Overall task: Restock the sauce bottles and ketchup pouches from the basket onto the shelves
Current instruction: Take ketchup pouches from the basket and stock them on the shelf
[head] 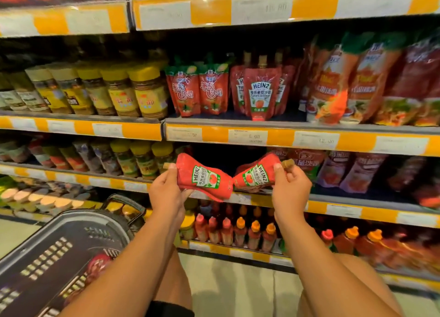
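Holding 2 red Heinz ketchup pouches out in front of the shelves here, 1 per hand. The left hand (167,190) has its fingers curled round the left pouch (204,177), thumb on the front near the cap end, pouch lying sideways with the cap pointing left. The right hand (289,185) grips the right pouch (256,175) the same way, cap pointing right. The 2 pouch bottoms meet in the middle, touching or very nearly.

Both pouches sit level with the lower shelf rail (333,209), right in front of a dark gap in the stock. 1 shelf up, straight above, there's a row of the same Heinz pouches standing upright (260,93), with green-topped red pouches (196,91) just left of them and yellow-lidded jars (133,91) further left.

Down at near left is the dark shopping basket (42,257), with something red blurred inside it. Squeeze bottles with orange and pink caps (240,233) line the bottom shelf.
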`<state>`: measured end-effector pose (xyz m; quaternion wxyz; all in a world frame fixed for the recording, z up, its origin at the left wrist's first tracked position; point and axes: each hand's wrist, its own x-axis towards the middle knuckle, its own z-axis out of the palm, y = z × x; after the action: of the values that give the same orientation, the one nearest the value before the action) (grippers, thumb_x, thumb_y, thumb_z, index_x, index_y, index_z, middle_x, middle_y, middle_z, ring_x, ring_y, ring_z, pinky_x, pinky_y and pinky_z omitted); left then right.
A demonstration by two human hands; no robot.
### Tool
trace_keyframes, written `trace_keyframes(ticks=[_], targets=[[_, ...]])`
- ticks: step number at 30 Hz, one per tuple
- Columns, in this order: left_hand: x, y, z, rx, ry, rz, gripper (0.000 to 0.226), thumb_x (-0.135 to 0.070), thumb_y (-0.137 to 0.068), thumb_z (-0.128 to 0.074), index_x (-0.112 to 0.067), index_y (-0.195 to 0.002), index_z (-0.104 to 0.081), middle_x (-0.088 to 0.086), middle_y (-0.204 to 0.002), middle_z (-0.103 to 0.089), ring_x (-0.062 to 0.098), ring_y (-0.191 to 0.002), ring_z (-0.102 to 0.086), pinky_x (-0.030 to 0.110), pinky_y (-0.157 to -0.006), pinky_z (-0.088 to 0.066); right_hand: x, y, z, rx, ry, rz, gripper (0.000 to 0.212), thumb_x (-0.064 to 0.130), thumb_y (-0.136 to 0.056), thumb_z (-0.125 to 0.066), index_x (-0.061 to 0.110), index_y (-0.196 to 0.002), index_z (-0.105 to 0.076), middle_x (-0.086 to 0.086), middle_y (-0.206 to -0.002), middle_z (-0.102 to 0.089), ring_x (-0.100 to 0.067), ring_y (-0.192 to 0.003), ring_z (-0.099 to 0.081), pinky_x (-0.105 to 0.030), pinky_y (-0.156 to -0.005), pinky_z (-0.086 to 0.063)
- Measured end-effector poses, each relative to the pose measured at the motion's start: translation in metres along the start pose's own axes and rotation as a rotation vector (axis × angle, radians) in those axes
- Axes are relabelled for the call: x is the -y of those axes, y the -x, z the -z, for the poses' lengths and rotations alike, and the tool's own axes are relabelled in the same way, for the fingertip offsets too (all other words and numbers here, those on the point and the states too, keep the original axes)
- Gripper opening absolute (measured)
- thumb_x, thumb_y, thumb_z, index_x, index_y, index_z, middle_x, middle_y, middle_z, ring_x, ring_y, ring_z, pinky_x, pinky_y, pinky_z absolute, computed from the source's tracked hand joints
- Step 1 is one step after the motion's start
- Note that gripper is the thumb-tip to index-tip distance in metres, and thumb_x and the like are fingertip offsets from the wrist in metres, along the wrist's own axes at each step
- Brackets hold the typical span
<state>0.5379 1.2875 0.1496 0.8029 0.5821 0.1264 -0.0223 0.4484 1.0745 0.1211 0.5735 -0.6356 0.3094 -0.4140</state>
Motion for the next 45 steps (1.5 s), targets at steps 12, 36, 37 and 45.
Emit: trace_keyframes(ticks=[12,36,37,45], targets=[[0.011,-0.066,-0.046,0.012,-0.052,-0.061,0.033,-0.038,-0.102,-0.060,-0.017,-0.078,-0.068,0.002,-0.078,-0.074,0.016,-0.080,-0.074,0.036,-0.073,-0.064,-0.006,-0.029,-0.049,-0.005,0.039,0.010,0.044,0.020,-0.096,-0.070,0.021,-0.063,-0.042,0.008,-0.057,-0.042,-0.004,-0.047,-0.036,-0.023,-0.050,-0.029],[0.047,-0.102,-0.090,0.441,-0.358,-0.252,0.029,-0.023,-0.086,-0.084,-0.019,-0.112,-0.075,-0.017,-0.101,-0.076,-0.004,-0.090,-0.071,0.013,-0.075,-0.053,-0.052,-0.050,-0.095,0.247,0.364,-0.027,0.060,0.025,-0.084,-0.084,0.015,-0.137,-0.057,-0.005,-0.132,-0.067,-0.025,-0.119,-0.064,-0.039,-0.100,-0.054],[0.048,-0.103,-0.088,0.448,-0.387,-0.248,0.029,-0.024,-0.084,-0.085,-0.020,-0.111,-0.074,-0.016,-0.099,-0.076,-0.003,-0.089,-0.071,0.014,-0.075,-0.054,-0.052,-0.050,-0.096,0.256,0.370,-0.045,0.061,0.025,-0.083,-0.085,0.013,-0.136,-0.057,-0.006,-0.132,-0.067,-0.026,-0.119,-0.064,-0.043,-0.101,-0.054],[0.057,-0.122,-0.074,0.502,-0.555,-0.181,0.049,-0.040,-0.073,-0.092,-0.023,-0.116,-0.075,-0.006,-0.109,-0.077,0.015,-0.098,-0.074,0.041,-0.088,-0.062,-0.059,-0.061,-0.096,0.223,0.425,-0.010,0.049,0.021,-0.088,-0.081,0.010,-0.132,-0.062,-0.005,-0.128,-0.069,-0.022,-0.116,-0.064,-0.026,-0.092,-0.048]])
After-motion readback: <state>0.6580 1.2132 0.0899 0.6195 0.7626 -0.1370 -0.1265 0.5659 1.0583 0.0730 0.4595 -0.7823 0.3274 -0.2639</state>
